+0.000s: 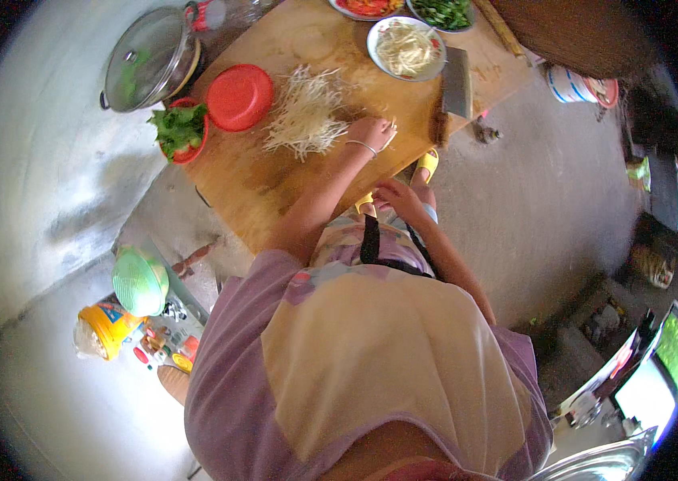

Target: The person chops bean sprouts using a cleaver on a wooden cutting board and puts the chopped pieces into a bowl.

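My left hand is over the wooden table with curled fingers. Pale thin strands poke out at its fingertips. Just left of it lies a loose pile of similar strands, too blurred to name the food. A white bowl with a patterned rim holds more of them. The cleaver rests near the table's right edge, its wooden handle towards me. My right hand hangs in front of my body beside the near edge, fingers loosely apart, with nothing visible in it.
Left of the pile are an upturned red plastic bowl and a red container of leafy greens. A glass-lidded pan stands behind them. Plates of red food and chopped greens sit at the far edge. A bucket is on the floor.
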{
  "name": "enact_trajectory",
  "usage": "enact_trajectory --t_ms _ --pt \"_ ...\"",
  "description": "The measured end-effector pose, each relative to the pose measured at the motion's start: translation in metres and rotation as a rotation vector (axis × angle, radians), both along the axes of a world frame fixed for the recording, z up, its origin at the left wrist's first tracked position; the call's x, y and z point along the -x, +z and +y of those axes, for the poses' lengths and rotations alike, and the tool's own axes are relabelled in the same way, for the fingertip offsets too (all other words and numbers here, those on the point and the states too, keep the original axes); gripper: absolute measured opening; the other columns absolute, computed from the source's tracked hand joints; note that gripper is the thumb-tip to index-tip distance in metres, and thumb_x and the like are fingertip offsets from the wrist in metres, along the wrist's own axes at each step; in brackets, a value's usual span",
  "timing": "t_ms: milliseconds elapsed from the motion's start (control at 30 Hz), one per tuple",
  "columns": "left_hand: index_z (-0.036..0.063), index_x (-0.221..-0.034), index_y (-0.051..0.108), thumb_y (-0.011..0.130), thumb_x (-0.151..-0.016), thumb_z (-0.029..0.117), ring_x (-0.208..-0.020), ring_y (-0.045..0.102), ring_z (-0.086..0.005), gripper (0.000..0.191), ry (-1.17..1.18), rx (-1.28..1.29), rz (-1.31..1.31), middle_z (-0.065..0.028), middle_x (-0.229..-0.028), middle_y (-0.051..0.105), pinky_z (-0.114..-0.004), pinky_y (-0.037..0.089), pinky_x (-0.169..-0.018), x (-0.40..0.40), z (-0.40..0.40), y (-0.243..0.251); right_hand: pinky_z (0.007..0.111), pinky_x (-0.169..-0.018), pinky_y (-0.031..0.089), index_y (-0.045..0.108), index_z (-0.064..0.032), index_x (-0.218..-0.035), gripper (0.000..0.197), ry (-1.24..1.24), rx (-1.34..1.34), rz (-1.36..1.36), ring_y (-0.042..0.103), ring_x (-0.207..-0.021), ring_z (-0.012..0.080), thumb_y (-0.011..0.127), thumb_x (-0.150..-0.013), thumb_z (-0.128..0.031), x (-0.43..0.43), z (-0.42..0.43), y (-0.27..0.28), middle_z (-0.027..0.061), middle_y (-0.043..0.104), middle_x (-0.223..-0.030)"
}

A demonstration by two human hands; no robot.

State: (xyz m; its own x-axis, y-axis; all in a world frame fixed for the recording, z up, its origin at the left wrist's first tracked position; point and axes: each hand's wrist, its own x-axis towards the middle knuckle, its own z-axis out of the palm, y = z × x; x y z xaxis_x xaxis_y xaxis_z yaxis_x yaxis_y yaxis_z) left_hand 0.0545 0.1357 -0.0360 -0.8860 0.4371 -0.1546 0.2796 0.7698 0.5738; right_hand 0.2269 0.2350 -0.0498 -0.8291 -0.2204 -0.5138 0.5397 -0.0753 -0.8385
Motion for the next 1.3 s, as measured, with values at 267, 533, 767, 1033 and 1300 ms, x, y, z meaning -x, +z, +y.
enact_trajectory --t_ms 267,533,767,1033,1300 --pt "0.0122 -0.103 0.064 0.058 -0.083 0.024 -0.081 0.063 -0.0305 0.023 0.134 -0.098 0.078 -0.0127 -0.091 0.065 -0.040 0.050 -0.069 -0.019 -0.112 0.018 0.031 -0.060 0.051 0.059 -0.0001 -0.101 0.021 0.061 -0.275 0.192 0.062 -0.069 0.0171 0.054 -0.091 -0.018 0.097 -0.016 0.042 0.0108 0.065 -0.084" --pt "0.0069 -0.094 0.066 0.059 -0.083 0.032 -0.073 0.065 -0.0277 0.028 0.535 -0.091 -0.055 -0.0140 -0.080 0.067 -0.039 0.050 -0.067 -0.053 -0.222 0.033 0.038 -0.070 0.052 0.059 -0.0048 -0.100 0.026 0.595 -0.791 0.794 0.062 -0.081 0.0286 0.060 -0.084 -0.025 0.172 -0.127 0.046 0.0136 0.059 -0.092" --pt "0.0122 -0.101 0.067 0.056 -0.086 0.030 -0.072 0.065 -0.0270 0.026 0.718 -0.077 -0.164 -0.0127 -0.083 0.068 -0.038 0.051 -0.066 -0.079 -0.251 0.023 0.037 -0.071 0.052 0.062 -0.0052 -0.095 0.026 0.686 -0.967 1.037 0.060 -0.080 0.0278 0.061 -0.084 -0.028 0.173 -0.156 0.036 0.0101 0.053 -0.101" --pt "0.0019 -0.107 0.064 0.057 -0.088 0.032 -0.086 0.064 -0.0168 0.037 0.781 -1.156 -0.512 -0.0072 -0.096 0.068 -0.031 0.050 -0.075 -0.064 -0.233 0.017 0.022 -0.057 0.043 0.065 -0.0052 -0.093 0.024 0.419 -0.223 0.274 0.057 -0.069 0.0084 0.064 -0.086 -0.029 0.176 -0.140 0.064 0.0010 0.062 -0.078" --pt "0.0002 -0.115 0.057 0.056 -0.090 0.026 -0.098 0.062 -0.0205 0.036 0.637 -1.445 -0.807 -0.0095 -0.109 0.062 -0.033 0.052 -0.082 -0.042 -0.207 0.053 0.021 -0.055 0.042 0.065 -0.0044 -0.096 0.028 0.294 -0.034 0.145 0.056 -0.065 0.0067 0.062 -0.087 -0.030 0.168 -0.117 0.091 0.0004 0.064 -0.079"
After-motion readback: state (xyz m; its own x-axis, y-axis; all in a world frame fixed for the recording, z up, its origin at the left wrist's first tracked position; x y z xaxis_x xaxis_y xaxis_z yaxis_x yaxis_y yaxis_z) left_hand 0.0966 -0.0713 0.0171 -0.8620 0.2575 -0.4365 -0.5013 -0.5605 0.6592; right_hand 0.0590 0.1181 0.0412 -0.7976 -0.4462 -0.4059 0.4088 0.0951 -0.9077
